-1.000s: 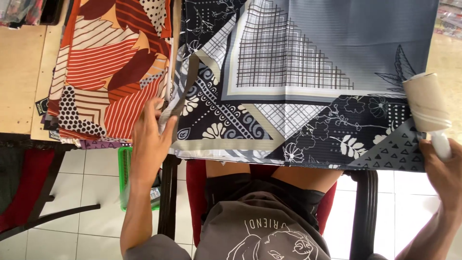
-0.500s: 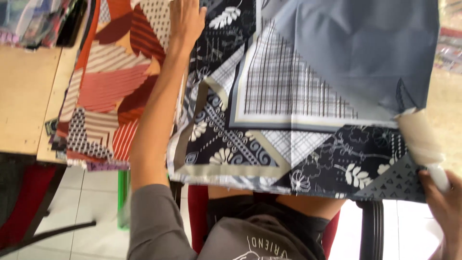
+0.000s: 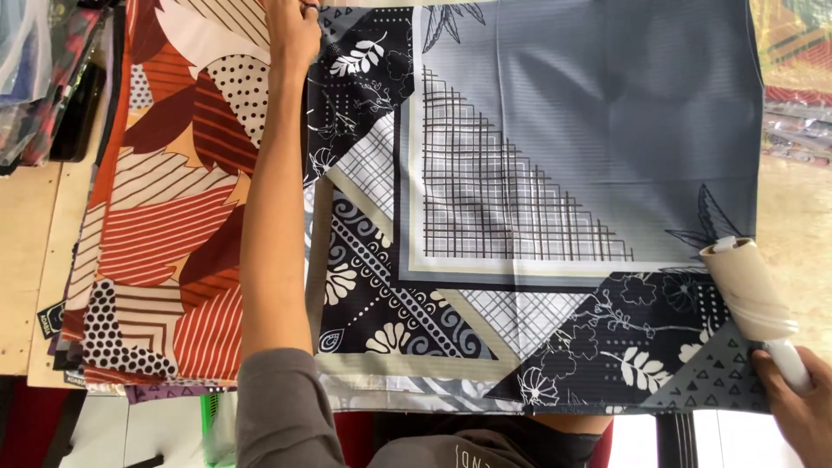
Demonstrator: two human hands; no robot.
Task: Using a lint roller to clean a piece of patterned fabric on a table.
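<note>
My left hand [image 3: 293,30] reaches far across the table, fingers pinching the top edge of a folded grey, navy and white patterned cloth [image 3: 555,173]. My right hand [image 3: 799,407] grips the white handle of a beige lint roller [image 3: 747,290] resting on the cloth's lower right corner. An orange leaf-print fabric [image 3: 165,217] lies beside it.

Grey sleeve [image 3: 282,407], grey printed tee [image 3: 485,449]

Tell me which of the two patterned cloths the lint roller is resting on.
The grey and navy cloth, with grid lines and white flowers. The lint roller lies on its near right corner; the orange leaf-print cloth sits far left.
</note>
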